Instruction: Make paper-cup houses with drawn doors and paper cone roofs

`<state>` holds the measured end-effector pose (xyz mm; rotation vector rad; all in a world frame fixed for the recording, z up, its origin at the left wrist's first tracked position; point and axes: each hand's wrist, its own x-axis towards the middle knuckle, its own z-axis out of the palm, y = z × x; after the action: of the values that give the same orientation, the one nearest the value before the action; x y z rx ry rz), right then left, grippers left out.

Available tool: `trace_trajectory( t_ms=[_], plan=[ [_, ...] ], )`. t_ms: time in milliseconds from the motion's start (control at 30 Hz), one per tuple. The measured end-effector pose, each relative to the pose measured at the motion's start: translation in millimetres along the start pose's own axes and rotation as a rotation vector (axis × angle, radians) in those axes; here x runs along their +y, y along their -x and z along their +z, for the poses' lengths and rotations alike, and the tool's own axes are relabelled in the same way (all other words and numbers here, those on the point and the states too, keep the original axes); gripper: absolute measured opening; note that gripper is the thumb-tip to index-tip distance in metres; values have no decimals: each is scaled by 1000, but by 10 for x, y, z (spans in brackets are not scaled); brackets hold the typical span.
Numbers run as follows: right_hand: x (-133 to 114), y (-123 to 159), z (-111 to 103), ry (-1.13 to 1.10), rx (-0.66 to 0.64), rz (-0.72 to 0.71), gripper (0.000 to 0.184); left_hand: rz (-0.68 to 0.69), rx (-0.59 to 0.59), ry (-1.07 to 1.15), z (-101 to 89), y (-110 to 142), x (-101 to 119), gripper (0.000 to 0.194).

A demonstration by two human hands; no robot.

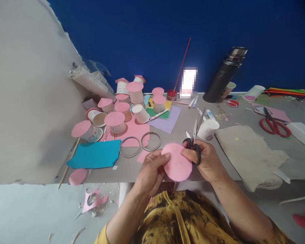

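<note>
Between my hands, over the table's front edge, is a round pink paper disc point(177, 166). My left hand point(150, 169) pinches its left side, thumb on top. My right hand point(207, 159) has its fingers in the black handles of a pair of scissors point(194, 135), whose blades point up and away from the disc. The right thumb also rests on the disc's upper right edge. A white paper cup point(208, 129) stands just behind the scissors. Two grey rings point(151, 141) lie to the left of the disc, beside a blue paper sheet point(94, 155).
Several paper cups with pink disc tops point(114, 122) crowd the back left, near stacked cups point(91, 80). A dark thermos point(225, 76) leans at the back. On the right lie a grey cloth point(251, 152) and red-handled scissors point(276, 127). Paper scraps point(95, 200) litter the floor.
</note>
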<state>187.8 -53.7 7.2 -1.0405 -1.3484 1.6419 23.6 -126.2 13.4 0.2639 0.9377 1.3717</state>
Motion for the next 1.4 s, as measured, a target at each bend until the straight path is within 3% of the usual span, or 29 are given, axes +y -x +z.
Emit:
trace_trajectory(
  t_ms=[133,333,567,1000,1067,1267,1333,1400],
  plan=[
    [55,11,52,-77,-61,64,31,66,49,63,10,-46,-5,31],
    [35,-8,99,-224,-78,100,36,-5,-38,13,-14,-20,-8,36],
    [61,-29,111,-150,58,59,31,37,-59,-17,33,3,-38,42],
    [142,-57,86,-110,43,51,36,56,10,27,-50,-62,-7,35],
    [146,-46,41,-36,-10,22,38,75,57,42,-65,-57,44,33],
    [103,147,-94,172,-367,19,67,211,115,82,-147,-58,179,30],
    [105,215,-108,179,-403,42,69,254,117,68,-166,-67,187,30],
    [106,247,-103,169,-350,41,67,248,106,58,-155,-71,176,30]
  ],
)
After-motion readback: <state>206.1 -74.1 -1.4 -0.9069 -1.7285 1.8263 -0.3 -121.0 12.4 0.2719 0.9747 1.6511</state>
